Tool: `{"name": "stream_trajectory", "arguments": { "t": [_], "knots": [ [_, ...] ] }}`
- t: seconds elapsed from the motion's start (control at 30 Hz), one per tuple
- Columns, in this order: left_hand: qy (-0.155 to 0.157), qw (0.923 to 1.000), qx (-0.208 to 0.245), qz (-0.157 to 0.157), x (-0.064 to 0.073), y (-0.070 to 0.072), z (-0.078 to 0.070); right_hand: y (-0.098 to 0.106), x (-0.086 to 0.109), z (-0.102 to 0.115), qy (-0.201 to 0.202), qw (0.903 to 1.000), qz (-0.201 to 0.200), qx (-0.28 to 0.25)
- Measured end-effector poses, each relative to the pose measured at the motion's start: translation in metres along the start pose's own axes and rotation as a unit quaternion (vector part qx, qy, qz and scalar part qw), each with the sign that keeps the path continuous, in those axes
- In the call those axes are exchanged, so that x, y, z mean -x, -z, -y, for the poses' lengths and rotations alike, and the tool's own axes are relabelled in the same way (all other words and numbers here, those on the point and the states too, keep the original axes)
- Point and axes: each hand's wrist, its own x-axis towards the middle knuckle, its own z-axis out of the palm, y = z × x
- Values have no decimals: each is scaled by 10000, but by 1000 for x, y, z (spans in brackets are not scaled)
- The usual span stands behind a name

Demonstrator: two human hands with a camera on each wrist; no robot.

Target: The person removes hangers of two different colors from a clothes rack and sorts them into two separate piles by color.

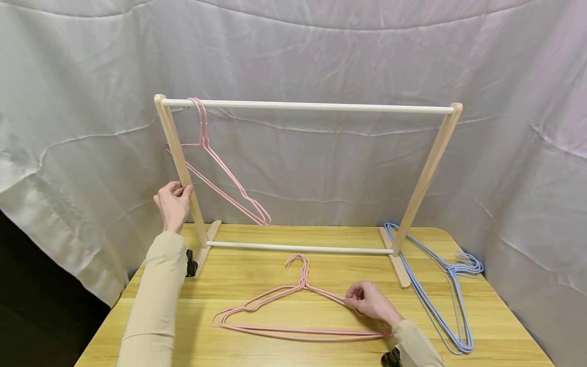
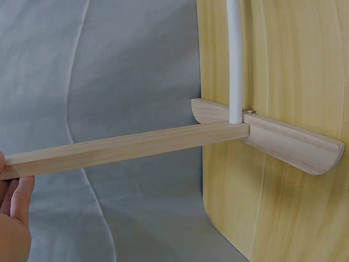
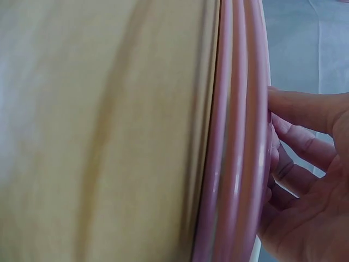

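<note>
My left hand (image 1: 173,205) grips the left wooden post (image 1: 171,137) of a clothes rack, thumb on one side and fingers on the other. The left wrist view shows that post (image 2: 131,143) running down to its foot. Low on the right, my right hand (image 1: 372,303) pinches the right shoulder of a small stack of pink hangers (image 1: 303,278) lying on the table, hooks toward the rack. Up close, the pink hanger wires (image 3: 238,142) lie side by side against the thumb and fingertips; how many are pinched I cannot tell. Two pink hangers (image 1: 204,138) hang at the rail's left end.
The white top rail (image 1: 312,106) spans both posts, and a lower white bar (image 1: 298,248) joins their feet. A bundle of blue hangers (image 1: 455,269) lies by the right foot (image 1: 398,267), partly behind the post. Grey curtain (image 1: 321,61) hangs behind the wooden table (image 1: 257,237).
</note>
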Motion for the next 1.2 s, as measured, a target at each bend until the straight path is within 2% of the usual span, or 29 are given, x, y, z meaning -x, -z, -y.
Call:
{"name": "stream_trajectory", "arguments": {
  "t": [0.77, 0.97, 1.1, 1.2],
  "knots": [
    [-27, 10000, 62, -21, 1, -1, 0, 0, 1, -1, 26, 9999, 21, -118],
    [-39, 10000, 36, 5, 1, -1, 0, 4, 1, 9, -57, 9992, -63, -380],
    [5, 10000, 20, 29, 1, 0, 0, 13, -7, 29, 435, 9979, -451, -177],
    [34, 10000, 5, 45, 0, 1, 1, 22, -21, 54, 804, 9936, -798, -37]
  ]
}}
